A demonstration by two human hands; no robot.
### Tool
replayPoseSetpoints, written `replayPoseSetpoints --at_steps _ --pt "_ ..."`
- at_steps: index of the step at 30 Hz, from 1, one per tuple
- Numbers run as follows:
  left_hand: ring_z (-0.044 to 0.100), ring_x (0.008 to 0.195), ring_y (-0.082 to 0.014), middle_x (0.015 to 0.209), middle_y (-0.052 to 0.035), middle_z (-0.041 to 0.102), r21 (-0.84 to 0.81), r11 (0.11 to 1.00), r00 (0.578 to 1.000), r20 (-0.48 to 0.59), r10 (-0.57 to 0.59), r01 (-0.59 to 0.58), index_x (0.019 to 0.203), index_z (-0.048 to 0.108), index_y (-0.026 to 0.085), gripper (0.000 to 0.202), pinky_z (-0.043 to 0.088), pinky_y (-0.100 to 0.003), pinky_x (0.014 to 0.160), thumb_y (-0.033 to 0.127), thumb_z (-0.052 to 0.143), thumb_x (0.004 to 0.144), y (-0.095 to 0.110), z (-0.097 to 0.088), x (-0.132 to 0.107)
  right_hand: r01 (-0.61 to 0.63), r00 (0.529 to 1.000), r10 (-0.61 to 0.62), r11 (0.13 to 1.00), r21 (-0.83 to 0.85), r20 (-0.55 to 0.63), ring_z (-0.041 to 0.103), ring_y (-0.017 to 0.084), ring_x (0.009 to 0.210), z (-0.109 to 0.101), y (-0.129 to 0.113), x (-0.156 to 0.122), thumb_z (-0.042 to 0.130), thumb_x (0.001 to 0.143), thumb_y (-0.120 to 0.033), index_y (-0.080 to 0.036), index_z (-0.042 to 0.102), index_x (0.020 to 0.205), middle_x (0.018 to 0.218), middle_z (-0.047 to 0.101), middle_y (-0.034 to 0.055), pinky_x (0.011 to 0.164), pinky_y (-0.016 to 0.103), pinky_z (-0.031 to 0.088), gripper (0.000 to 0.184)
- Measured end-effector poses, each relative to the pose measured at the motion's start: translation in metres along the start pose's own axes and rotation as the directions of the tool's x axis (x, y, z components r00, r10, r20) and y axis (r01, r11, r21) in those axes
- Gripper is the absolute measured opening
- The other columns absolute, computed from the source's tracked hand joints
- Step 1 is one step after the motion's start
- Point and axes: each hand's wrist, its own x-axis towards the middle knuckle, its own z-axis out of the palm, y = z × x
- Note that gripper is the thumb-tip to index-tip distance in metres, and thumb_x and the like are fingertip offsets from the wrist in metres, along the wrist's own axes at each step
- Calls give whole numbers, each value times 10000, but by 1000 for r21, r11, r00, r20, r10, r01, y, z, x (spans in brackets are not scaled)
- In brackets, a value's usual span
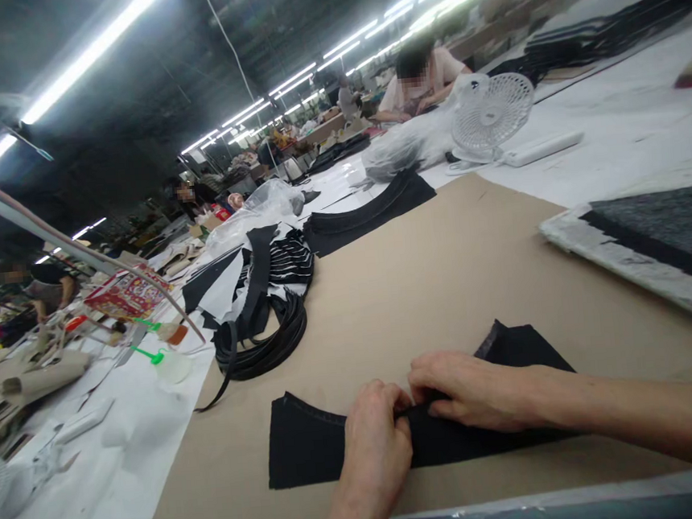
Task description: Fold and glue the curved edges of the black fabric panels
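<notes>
A black fabric piece (307,449) with a curved upper edge lies flat on the brown board (422,301) close to the table's front. My left hand (377,426) pinches that curved edge near its middle, fingers closed. Right beside it, my right hand (463,386) is closed on the same edge, the two sets of fingertips almost meeting. Both hands and my right forearm cover parts of the cloth. Along the edge runs a thin, lighter strip, visible toward the left and right ends.
Left of centre sits a coil of black strip (280,342) beside striped scraps. Behind lie stacked black pieces (372,213) and a white fan (491,113). At right is a white-edged board (624,255) with dark cloth. Green-tipped bottles (170,364) stand left; co-workers sit farther back.
</notes>
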Motion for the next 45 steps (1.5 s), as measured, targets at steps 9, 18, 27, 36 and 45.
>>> replayPoseSetpoints --at_steps 9,18,27,36,45 --pt "625 832 -178 831 -2 655 9 999 998 -20 52 -52 795 681 236 312 493 -287 754 -16 505 741 -1 4 -5 139 990 -140 990 -25 -37 585 187 886 4 4 -11 535 837 -53 -194 618 878 925 607 32 781 294 444 169" --pt "588 1071 -226 1152 -115 653 253 881 805 -362 470 -400 1294 554 126 498 493 -344 923 18 373 843 -26 51 -47 312 942 -332 920 -236 -47 516 185 826 11 16 -23 392 975 -100 -164 573 851 886 573 61 759 308 426 229" --pt "599 914 -202 1034 -58 677 194 913 867 -291 404 -360 1330 555 208 553 491 -342 843 32 407 827 -21 39 -41 329 933 -356 902 -279 -50 504 188 827 12 18 -21 410 956 -81 -166 577 884 898 576 63 756 311 409 201" --pt "574 1129 -187 1205 -75 657 288 880 786 -403 469 -377 1330 531 137 431 468 -324 987 89 396 923 -29 47 -54 372 901 -428 845 -384 -68 470 192 773 21 21 -27 429 920 -54 -169 558 862 881 568 59 735 336 357 183" --pt "611 1095 -193 1145 -59 683 400 859 813 -350 465 -319 1284 570 164 401 499 -366 951 83 387 936 -62 21 -59 352 915 -402 840 -412 -37 479 190 749 13 10 -26 428 923 -67 -181 525 834 859 562 42 738 345 345 174"
